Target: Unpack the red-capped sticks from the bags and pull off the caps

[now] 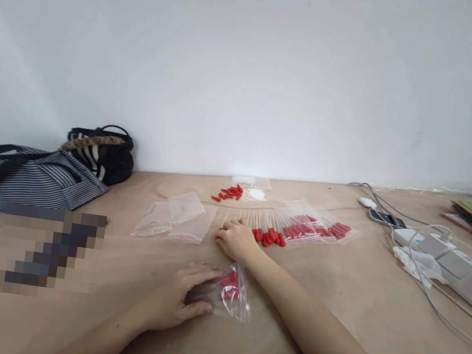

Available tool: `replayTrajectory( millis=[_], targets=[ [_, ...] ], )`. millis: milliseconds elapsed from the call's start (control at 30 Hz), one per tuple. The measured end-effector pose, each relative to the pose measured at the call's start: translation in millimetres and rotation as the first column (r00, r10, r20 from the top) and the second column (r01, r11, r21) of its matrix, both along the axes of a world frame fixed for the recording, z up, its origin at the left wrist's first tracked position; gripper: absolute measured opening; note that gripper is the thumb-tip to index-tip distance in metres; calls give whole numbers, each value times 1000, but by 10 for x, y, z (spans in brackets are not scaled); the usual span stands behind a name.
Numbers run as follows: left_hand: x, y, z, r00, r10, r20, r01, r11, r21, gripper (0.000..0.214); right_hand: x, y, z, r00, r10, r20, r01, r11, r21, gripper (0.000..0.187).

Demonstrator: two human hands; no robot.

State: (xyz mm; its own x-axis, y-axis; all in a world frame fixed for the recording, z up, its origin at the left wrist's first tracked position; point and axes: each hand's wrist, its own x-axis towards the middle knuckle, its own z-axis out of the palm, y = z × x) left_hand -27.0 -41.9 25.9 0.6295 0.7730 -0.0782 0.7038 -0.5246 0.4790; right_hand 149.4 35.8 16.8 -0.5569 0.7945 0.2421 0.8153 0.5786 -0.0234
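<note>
While your left hand (185,295) straddles the bag (240,311), thumb and fingers spread, your right hand (236,240) lies nearer the loose sticks (271,237), over the left end of their row, shafts pointing toward the wall (250,73), though whether its fingers pinch any I can't tell.

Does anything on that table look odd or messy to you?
A dark blocky patch on the left is pixelated, so I can't tell what it is. Some loose red pieces lie scattered near the wall; nothing looks clearly damaged.
</note>
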Motion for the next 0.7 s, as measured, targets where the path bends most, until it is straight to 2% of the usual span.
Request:
replayTrajectory(
  millis=[200, 300, 367, 433, 500, 600, 700],
  targets=[
    [-4, 7, -7, 1000, 5, -27, -5, 1000, -2, 53, 139, -33, 21, 997, -35, -72, 36, 999, 13, 21],
    [-10, 7, -3, 1000, -12, 2, 12, 1000, 15, 52, 320, -126, 4, 964, -70, -257, 81, 996, 34, 19],
    [-12, 7, -1, 1000, -19, 18, 18, 999, 27, 52, 485, -240, -24, 902, -87, -422, 107, 994, 25, 17],
    [-10, 9, -1, 1000, -17, 26, 16, 999, 32, 51, 651, -386, -58, 814, -77, -576, 68, 997, -37, 13],
    [-4, 12, -1, 1000, -7, 26, 6, 1000, 29, 49, 778, -538, -92, 774, -73, -629, -3, 993, -118, 8],
    [9, 14, -7, 999, 4, 37, -5, 1000, 30, 48, 836, -706, -140, 801, -61, -595, -89, 972, -219, 8],
    [16, 14, -24, 998, 12, 62, -14, 999, 34, 48, 759, -768, -167, 819, -28, -574, -166, 945, -282, 13]
  ],
)
